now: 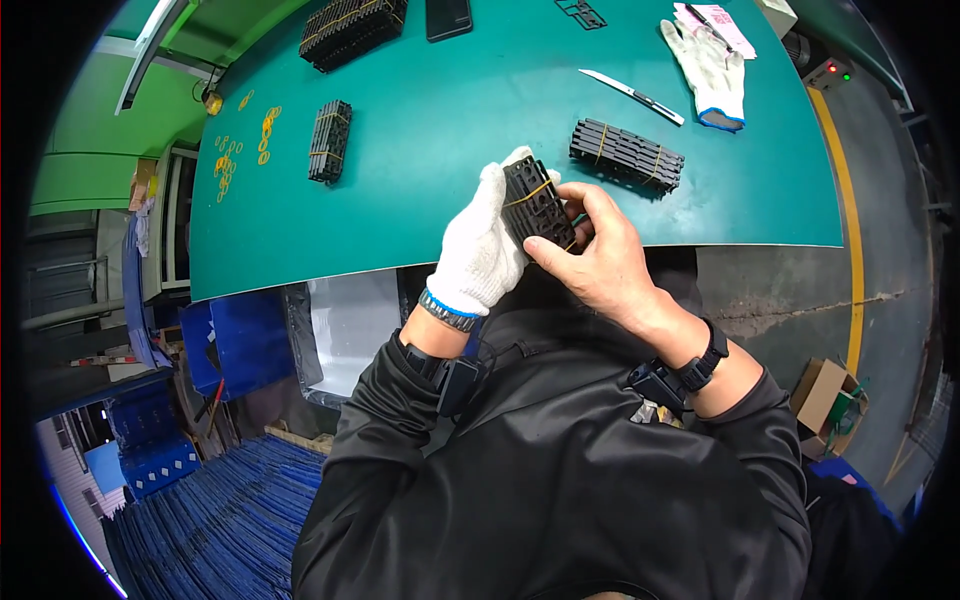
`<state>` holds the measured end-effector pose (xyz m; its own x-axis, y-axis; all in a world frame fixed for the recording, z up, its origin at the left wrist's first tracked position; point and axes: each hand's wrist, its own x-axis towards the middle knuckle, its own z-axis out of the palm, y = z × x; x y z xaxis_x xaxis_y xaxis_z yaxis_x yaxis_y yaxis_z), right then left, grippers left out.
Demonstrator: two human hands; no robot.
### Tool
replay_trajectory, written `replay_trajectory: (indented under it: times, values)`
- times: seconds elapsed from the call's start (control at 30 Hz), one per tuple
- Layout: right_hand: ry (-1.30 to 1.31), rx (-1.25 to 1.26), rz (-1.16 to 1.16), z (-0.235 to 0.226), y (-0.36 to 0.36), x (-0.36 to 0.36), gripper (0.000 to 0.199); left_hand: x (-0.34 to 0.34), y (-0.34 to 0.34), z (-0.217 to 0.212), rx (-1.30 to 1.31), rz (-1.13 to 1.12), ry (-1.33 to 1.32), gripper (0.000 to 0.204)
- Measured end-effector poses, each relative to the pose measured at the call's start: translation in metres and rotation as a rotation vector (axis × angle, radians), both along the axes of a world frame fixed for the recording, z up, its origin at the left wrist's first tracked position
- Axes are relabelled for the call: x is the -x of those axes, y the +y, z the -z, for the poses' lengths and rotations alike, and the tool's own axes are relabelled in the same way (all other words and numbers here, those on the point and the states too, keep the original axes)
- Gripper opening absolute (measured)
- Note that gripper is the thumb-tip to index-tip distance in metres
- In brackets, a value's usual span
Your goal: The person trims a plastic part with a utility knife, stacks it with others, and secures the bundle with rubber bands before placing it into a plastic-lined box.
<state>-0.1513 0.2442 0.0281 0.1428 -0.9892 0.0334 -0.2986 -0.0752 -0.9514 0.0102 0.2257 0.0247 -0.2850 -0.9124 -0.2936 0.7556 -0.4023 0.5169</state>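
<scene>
Between both hands, over the table's near edge, is a bundle of black slotted plastic parts (537, 205) with yellow rubber bands around it. My left hand (474, 250), in a white knit glove, grips it from the left side. Bare, my right hand (600, 250) holds its right side, thumb on the lower end and fingers curled behind. To the right lies a second banded black bundle (627, 157), and a smaller one (330, 141) rests to the left. At the far left of the table a larger banded stack (352, 30) shows.
On the green table (450, 120) lie yellow rubber bands (225, 165), a black phone (448, 18), a utility knife (632, 96), a loose black part (582, 13) and a white glove (708, 75) by pink paper (735, 30). Below stand a white-lined bin (352, 335) and a cardboard box (822, 395).
</scene>
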Motion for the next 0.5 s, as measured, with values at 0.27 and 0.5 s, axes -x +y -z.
replay_trajectory:
  times: [0.27, 0.5]
  values:
    - [0.170, 0.217, 0.032, -0.004, 0.000, 0.000, 0.060, -0.007, 0.007, 0.010, 0.078, -0.044, -0.013, 0.058]
    - [0.231, 0.408, 0.018, 0.004, -0.005, 0.014, 0.065, -0.015, 0.011, 0.000, 0.096, -0.198, -0.199, 0.065]
